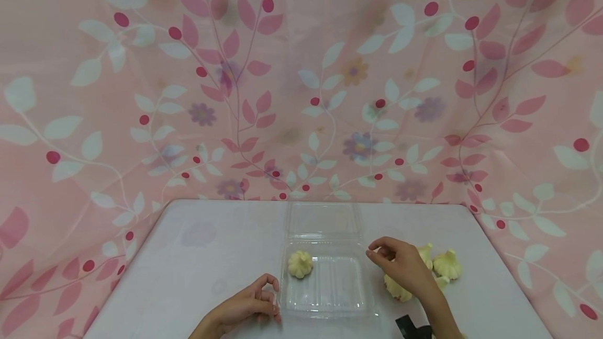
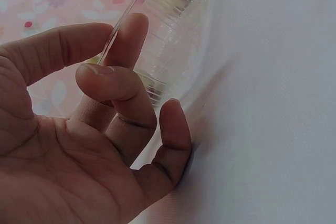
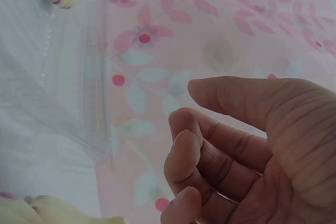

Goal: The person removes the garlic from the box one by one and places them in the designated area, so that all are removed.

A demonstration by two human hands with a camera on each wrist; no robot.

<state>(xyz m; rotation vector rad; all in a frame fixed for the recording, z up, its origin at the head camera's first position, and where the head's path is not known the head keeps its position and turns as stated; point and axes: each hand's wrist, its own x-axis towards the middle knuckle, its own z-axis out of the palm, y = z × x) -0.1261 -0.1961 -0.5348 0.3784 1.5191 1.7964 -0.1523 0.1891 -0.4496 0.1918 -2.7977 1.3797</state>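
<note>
A clear plastic clamshell container (image 1: pixel 330 289) lies on the white table with its lid (image 1: pixel 324 219) folded back, away from me. One pale yellow garlic bulb (image 1: pixel 300 264) sits in its far left corner. At the container's left side, my left hand (image 1: pixel 247 302) pinches the rim; in the left wrist view the thumb and a finger meet on the thin clear edge (image 2: pixel 109 43). Over the right side hovers my right hand (image 1: pixel 400 266), fingers loosely curled and holding nothing in the right wrist view. Several garlic bulbs (image 1: pixel 447 264) lie beneath and beyond it, partly hidden by the hand.
A black strap piece (image 1: pixel 414 327) shows at my right wrist. The white table (image 1: pixel 188 255) stretches out on both sides of the container. Behind it hangs a pink curtain (image 1: pixel 292 93) with leaves and flowers.
</note>
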